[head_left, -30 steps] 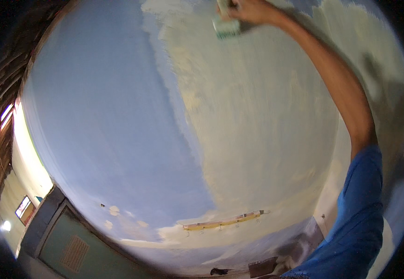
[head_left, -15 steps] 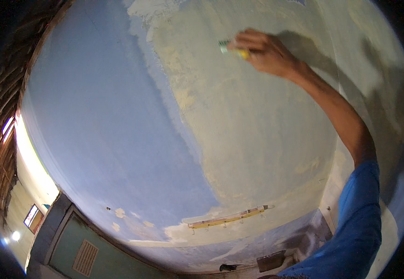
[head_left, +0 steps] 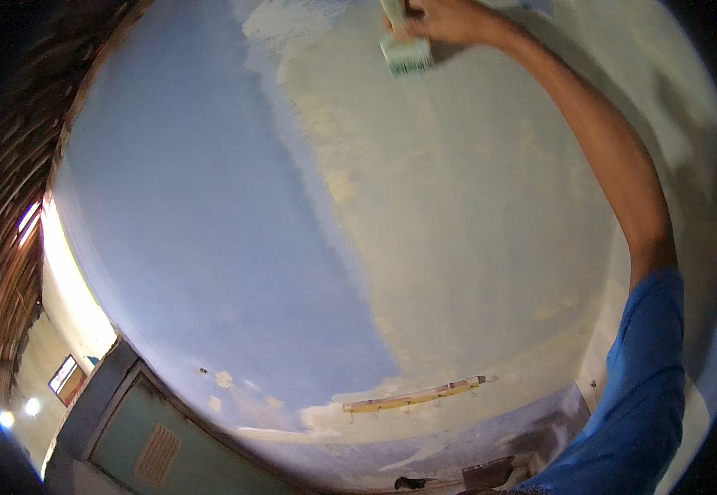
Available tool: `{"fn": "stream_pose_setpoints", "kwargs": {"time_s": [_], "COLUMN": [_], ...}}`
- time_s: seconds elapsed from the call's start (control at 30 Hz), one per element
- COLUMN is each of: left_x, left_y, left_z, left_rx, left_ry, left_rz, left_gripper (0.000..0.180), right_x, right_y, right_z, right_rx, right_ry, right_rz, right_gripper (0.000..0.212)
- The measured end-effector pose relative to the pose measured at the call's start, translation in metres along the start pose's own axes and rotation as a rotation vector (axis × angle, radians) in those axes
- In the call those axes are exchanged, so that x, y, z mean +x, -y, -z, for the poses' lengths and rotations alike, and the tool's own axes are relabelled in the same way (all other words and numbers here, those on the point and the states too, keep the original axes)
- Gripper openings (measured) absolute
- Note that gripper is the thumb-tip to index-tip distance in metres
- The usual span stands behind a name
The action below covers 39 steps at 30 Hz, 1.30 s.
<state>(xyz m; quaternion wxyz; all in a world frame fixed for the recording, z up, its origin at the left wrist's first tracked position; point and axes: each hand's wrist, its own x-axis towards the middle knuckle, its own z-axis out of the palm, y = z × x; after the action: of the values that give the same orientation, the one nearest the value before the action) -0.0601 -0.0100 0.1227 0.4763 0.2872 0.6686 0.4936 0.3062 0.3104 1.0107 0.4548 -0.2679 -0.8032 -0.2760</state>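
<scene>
High at the top of the view, my right hand (head_left: pixel 451 21) is closed around the handle of a wide paintbrush (head_left: pixel 408 56). The brush's pale green-white bristles point downward, at or very near the wall; exact contact is hard to tell. Around it the wall carries a pale greenish-yellow coat (head_left: pixel 457 206). Left of that, a blue painted area (head_left: pixel 202 231) meets it along a ragged edge. My right arm, in a blue sleeve, reaches up along the right side. My left hand is out of view.
A yellowish hook rail (head_left: pixel 416 398) is fixed low on the wall. At lower left is a green door (head_left: pixel 119 425) with a vent (head_left: pixel 157 455). Sloping roofing (head_left: pixel 4 280) runs along the left edge, beside a bright gap (head_left: pixel 74 272). A wall corner lies right.
My right hand has moved upward with the paintbrush. The brush has turned from pointing sideways to bristles down. The view has shifted slightly.
</scene>
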Motion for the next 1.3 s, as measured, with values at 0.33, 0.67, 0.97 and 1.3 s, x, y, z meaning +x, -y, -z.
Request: {"fn": "stream_pose_setpoints", "kwargs": {"time_s": [0.33,0.67,0.97,1.3], "left_x": [0.011,0.041,0.038,0.058], "left_y": [0.004,0.01,0.014,0.084], "left_z": [-0.015,-0.039,-0.031,-0.04], "left_rx": [-0.03,-0.045,-0.064,-0.465], "left_ry": [0.018,0.117,0.149,0.182], "left_rz": [-0.006,-0.012,0.014,0.402], "left_gripper": [0.052,0.053,0.053,0.052], "right_x": [0.079,-0.084,0.078,-0.027], "right_y": [-0.016,0.096,0.055,0.046], "right_z": [-0.058,-0.071,-0.015,-0.053], "right_rx": [-0.206,-0.11,-0.364,-0.236], "right_ry": [-0.565,0.276,0.039,-0.123], "right_rz": [0.666,0.284,0.031,0.559], "right_gripper": [0.03,0.017,0.025,0.021]}}
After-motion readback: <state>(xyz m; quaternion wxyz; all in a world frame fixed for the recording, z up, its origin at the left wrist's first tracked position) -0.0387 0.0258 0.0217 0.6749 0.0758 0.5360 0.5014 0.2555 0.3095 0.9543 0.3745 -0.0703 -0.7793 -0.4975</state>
